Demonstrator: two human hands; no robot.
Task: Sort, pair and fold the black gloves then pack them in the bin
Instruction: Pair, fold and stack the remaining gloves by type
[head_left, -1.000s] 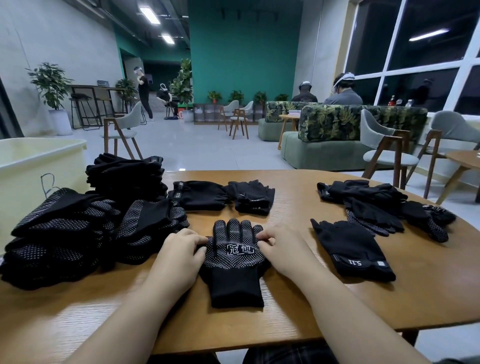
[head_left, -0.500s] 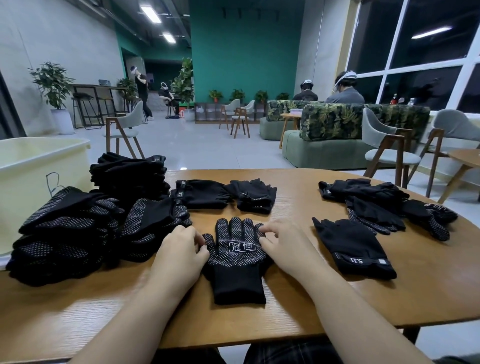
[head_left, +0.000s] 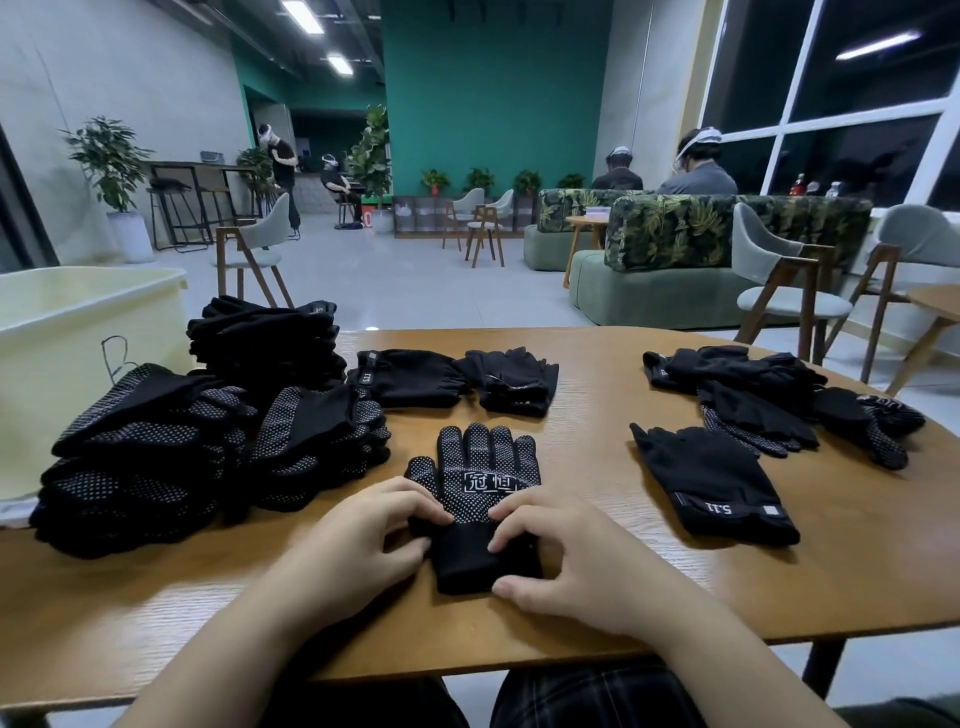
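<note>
Head view: hands (head_left: 467, 551) on dotted glove (head_left: 480, 483)

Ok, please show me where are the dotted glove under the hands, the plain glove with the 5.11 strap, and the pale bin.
dotted glove (head_left: 480, 470), head view, on its dotted palm above the white print.
plain glove (head_left: 701, 467), head view, on its plain black back.
bin (head_left: 78, 332), head view, on its pale outer wall.

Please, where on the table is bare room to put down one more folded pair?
Bare wood lies between the dotted glove under both hands and the plain 5.11 glove, and behind it toward the loose heap at far right. The near right edge of the table is also bare. The left side is crowded with folded stacks.
</note>
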